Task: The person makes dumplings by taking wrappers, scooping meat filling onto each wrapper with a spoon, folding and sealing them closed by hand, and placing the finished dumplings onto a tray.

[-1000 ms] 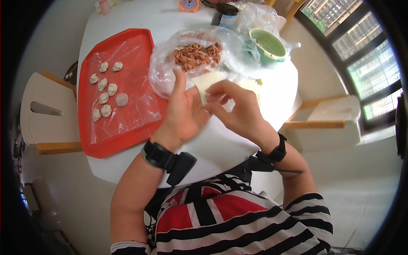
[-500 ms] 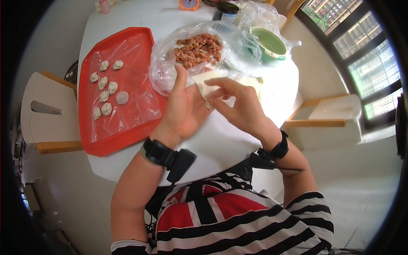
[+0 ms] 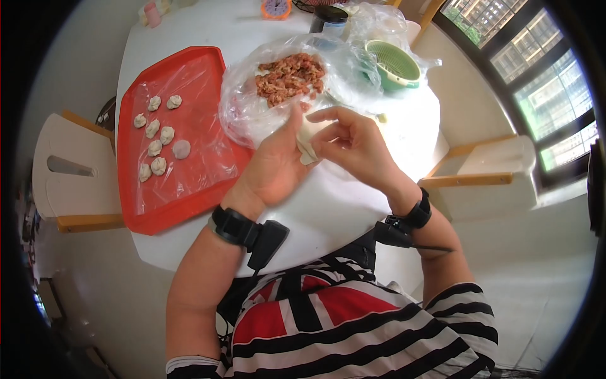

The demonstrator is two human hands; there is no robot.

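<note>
Between my two hands is a pale dumpling wrapper [image 3: 307, 144], partly folded. My left hand [image 3: 273, 165] supports it from the left, with the thumb raised along its edge; the far fingers are hidden. My right hand [image 3: 358, 146] pinches the wrapper from the right with bent fingers. Any filling inside it is hidden from view. Just beyond the hands, minced meat filling [image 3: 290, 79] lies in a clear plastic bag [image 3: 235, 117]. To the left, several folded dumplings [image 3: 158, 166] rest on a plastic-lined red tray [image 3: 151, 222], along with a flatter round piece [image 3: 181, 149].
A green basket [image 3: 394, 63], a dark-lidded jar [image 3: 329, 24] and an orange clock [image 3: 276, 8] stand at the back of the white table [image 3: 315, 221]. Chairs flank it, one at the left [image 3: 79, 164] and one at the right [image 3: 480, 167].
My left thumb has closed in against the wrapper, and my right fingers have curled tighter on it. The wrapper, flatter before, now looks more folded. The view has shifted slightly.
</note>
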